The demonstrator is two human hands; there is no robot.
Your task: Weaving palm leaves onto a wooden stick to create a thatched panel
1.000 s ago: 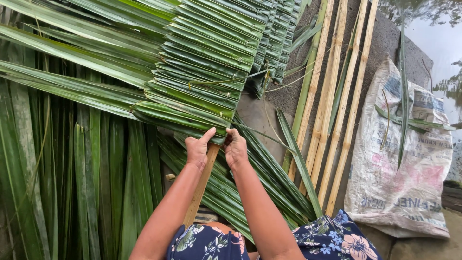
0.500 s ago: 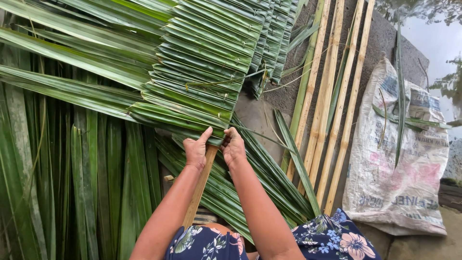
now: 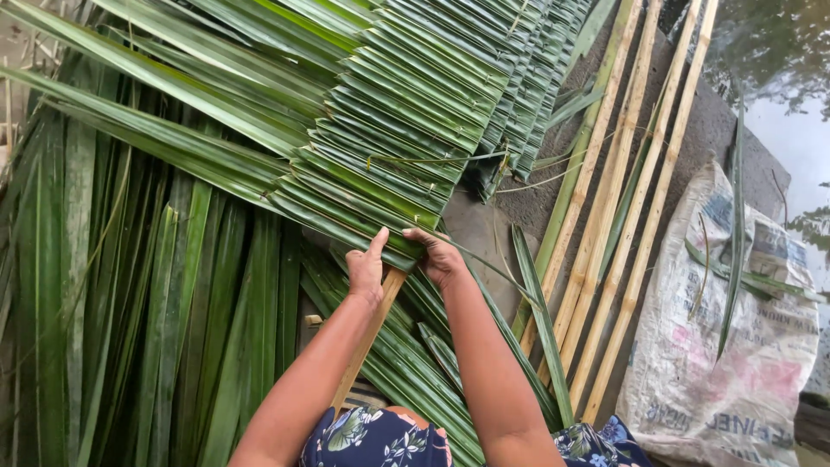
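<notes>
- Since the earlier frames both hands have stayed at the near edge of the woven palm-leaf panel (image 3: 406,130); only the view has shifted slightly.
- The left hand (image 3: 367,270) is closed on the panel's lowest folded leaf, thumb up on top, just above the wooden slat (image 3: 373,333) that runs from under the panel back toward the person.
- The right hand (image 3: 439,258) pinches the same leaf edge just beside it; the fingertips curl under the fold, so how tightly they clamp is probably firm, but hard to see.
- The panel lies tilted across loose palm fronds (image 3: 173,303), which cover the ground to the left and below.
- To the right, a bundle of bamboo poles (image 3: 618,216) lies diagonally, well apart from the hands.
- Between the panel's right edge and the poles, a strip of bare grey ground (image 3: 480,233) is open.
- A printed woven sack (image 3: 735,337) lies at far right, beyond the poles.
</notes>
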